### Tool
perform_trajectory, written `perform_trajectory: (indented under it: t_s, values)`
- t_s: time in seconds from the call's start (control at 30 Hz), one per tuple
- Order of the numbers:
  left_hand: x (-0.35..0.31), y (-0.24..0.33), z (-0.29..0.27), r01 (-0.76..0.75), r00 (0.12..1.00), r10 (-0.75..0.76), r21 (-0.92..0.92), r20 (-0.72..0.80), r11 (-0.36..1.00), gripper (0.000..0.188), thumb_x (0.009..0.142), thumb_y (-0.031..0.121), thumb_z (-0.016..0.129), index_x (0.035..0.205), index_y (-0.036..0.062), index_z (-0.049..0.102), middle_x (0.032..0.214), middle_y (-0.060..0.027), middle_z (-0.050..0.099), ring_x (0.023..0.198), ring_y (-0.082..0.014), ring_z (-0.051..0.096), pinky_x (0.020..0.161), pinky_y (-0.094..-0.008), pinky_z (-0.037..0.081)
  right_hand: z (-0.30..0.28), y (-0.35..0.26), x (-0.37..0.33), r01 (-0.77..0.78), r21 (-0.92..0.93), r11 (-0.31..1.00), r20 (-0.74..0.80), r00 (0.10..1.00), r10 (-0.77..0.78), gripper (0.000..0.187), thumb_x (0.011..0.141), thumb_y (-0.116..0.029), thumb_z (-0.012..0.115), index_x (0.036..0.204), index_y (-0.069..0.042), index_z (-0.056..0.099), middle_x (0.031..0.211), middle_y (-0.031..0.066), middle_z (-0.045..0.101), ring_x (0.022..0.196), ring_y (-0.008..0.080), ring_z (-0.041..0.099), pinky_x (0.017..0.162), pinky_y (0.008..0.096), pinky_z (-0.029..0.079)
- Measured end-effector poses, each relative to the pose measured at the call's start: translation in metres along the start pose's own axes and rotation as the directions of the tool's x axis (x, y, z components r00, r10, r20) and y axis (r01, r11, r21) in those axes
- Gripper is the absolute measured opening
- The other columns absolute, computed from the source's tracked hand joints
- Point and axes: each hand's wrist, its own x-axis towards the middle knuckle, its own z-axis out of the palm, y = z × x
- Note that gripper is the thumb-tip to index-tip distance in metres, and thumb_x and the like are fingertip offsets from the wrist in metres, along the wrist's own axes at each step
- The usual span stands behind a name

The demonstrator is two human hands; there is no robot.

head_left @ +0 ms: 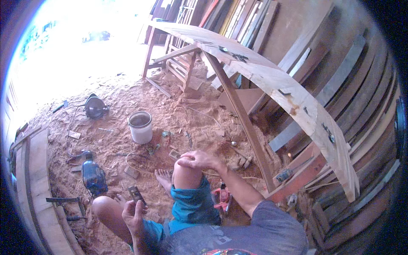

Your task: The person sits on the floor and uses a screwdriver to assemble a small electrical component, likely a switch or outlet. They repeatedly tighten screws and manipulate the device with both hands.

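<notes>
Low at centre-left, I log: left hand (pixel 134 214) pinching a small dark plate (pixel 137 194), long axis running up-left from the fingertips. Right hand (pixel 196 160) rests curled on the knee (pixel 187 172), holding nothing, well apart from the plate.

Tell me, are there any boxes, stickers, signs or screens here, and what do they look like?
No packages, signs or screens show here.
Small flat card-like piece: held up in the left hand, dark rectangle with a paler middle; too small to tell whether it bears a label.
White bucket: stands on the sawdust floor ahead of the knees, round, plain, no label seen.
Right hand: rests on the right knee, holding nothing.
</notes>
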Motion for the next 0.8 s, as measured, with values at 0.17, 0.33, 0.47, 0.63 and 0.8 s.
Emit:
perform_trajectory:
  t_s: [0.17,0.33,0.47,0.63,0.8]
  values:
    - [-0.002,-0.002,-0.015,0.019,1.0,-0.018,0.034,-0.024,0.999,0.01,0.103,0.011,0.071,0.1,0.0017,0.069,0.084,-0.0032,0.071,0.075,-0.0121,0.069,0.068,-0.027,0.054,0.035,-0.003,0.04,0.153,0.051,0.987,0.077,0.985,-0.157,0.043,0.096,-0.044,0.071,0.123,-0.011,0.079,0.126,0.014,0.076,0.122,0.0306,0.069,0.11,0.0408,0.05]
    - [0.006,-0.002,-0.017,0.006,1.0,-0.005,0.012,-0.013,1.0,0.014,0.103,0.015,0.072,0.101,0.0016,0.071,0.088,-0.0005,0.07,0.08,-0.0087,0.065,0.072,-0.0251,0.053,0.025,0.021,0.102,0.121,0.387,0.914,0.356,0.895,-0.269,0.042,0.1,-0.043,0.072,0.116,-0.005,0.082,0.114,0.0074,0.08,0.113,0.0199,0.071,0.108,0.0364,0.051]
    - [-0.002,0.033,-0.023,0.033,0.987,-0.029,0.022,-0.159,0.999,0.011,0.105,0.015,0.071,0.105,0.0035,0.071,0.088,-0.0042,0.073,0.076,-0.0121,0.069,0.069,-0.0265,0.053,0.04,0.04,0.124,-0.254,0.63,0.734,0.526,0.834,-0.163,0.055,0.108,-0.049,0.06,0.12,0.001,0.079,0.119,0.0136,0.079,0.109,0.0226,0.073,0.107,0.0369,0.052]
    - [-0.006,0.027,-0.028,0.16,0.942,-0.15,0.008,-0.299,0.987,0.013,0.104,0.016,0.072,0.109,0.0035,0.069,0.089,-0.0061,0.073,0.075,-0.015,0.069,0.07,-0.0279,0.055,0.108,0.072,0.085,-0.347,0.908,0.235,0.372,0.926,-0.071,0.06,0.11,-0.051,0.054,0.133,0.001,0.072,0.13,0.0141,0.074,0.114,0.0226,0.072,0.108,0.0374,0.053]
    - [-0.008,0.01,-0.051,0.144,0.938,-0.119,0.052,-0.324,0.988,0.014,0.108,0.019,0.067,0.112,0.0055,0.068,0.092,-0.0062,0.072,0.082,-0.0155,0.069,0.076,-0.0284,0.055,0.228,0.123,0.017,0.097,0.697,0.71,-0.244,0.964,0.107,0.055,0.108,-0.047,0.059,0.137,-0.002,0.07,0.137,0.0124,0.07,0.119,0.0216,0.07,0.107,0.0379,0.054]
